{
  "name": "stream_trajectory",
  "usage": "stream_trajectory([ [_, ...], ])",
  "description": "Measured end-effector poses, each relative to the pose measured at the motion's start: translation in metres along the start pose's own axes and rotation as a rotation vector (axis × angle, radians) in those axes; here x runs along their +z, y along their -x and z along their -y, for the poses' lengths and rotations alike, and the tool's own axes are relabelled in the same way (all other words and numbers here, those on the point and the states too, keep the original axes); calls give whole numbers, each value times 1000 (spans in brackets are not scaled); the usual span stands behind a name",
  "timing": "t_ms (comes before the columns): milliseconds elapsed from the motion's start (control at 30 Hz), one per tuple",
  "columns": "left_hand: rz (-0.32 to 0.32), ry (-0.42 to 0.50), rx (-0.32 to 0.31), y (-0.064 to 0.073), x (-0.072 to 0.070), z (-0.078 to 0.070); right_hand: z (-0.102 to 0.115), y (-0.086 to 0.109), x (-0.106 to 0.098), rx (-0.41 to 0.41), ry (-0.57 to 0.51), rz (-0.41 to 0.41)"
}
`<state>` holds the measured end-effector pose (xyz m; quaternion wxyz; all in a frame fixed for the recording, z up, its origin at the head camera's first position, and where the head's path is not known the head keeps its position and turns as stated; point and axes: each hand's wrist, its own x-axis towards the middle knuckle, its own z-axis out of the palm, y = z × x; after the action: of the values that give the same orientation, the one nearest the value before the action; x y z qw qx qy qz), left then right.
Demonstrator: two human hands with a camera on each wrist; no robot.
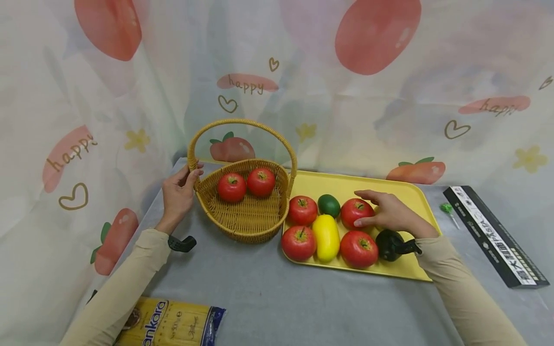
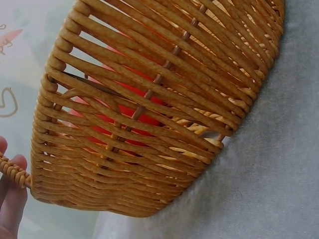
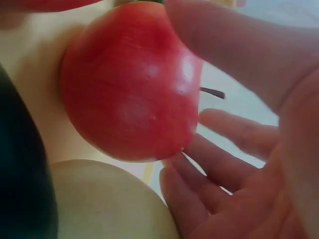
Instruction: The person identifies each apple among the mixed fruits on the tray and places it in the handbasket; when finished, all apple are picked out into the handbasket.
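A wicker basket (image 1: pixel 242 216) with a tall arched handle stands on the left, two red apples (image 1: pixel 232 187) inside it. My left hand (image 1: pixel 178 194) grips the foot of the handle between thumb and fingers; the left wrist view shows the woven side close up. Over the yellow tray (image 1: pixel 389 185), my right hand (image 1: pixel 396 214) holds a red apple (image 3: pixel 134 84) at the tray's middle, thumb on one side and fingertips on the other. Beside it in the right wrist view are a pale round item (image 3: pixel 109 199) and a dark one (image 3: pixel 22 164).
Several other red apples (image 1: pixel 359 249), a yellow elongated fruit (image 1: pixel 326 239) and a dark green fruit (image 1: pixel 329 206) lie on the tray. At the right are a green lollipop (image 1: pixel 446 208) and a long black-and-white box (image 1: pixel 495 235). A pasta pack (image 1: pixel 173 322) lies front left.
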<state>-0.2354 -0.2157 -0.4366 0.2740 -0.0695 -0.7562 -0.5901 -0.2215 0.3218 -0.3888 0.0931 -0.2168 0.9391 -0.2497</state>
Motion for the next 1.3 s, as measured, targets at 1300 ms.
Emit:
stream_trajectory([
  [1300, -10, 26, 41, 0, 1, 5, 15, 2, -1, 11, -60, -249],
])
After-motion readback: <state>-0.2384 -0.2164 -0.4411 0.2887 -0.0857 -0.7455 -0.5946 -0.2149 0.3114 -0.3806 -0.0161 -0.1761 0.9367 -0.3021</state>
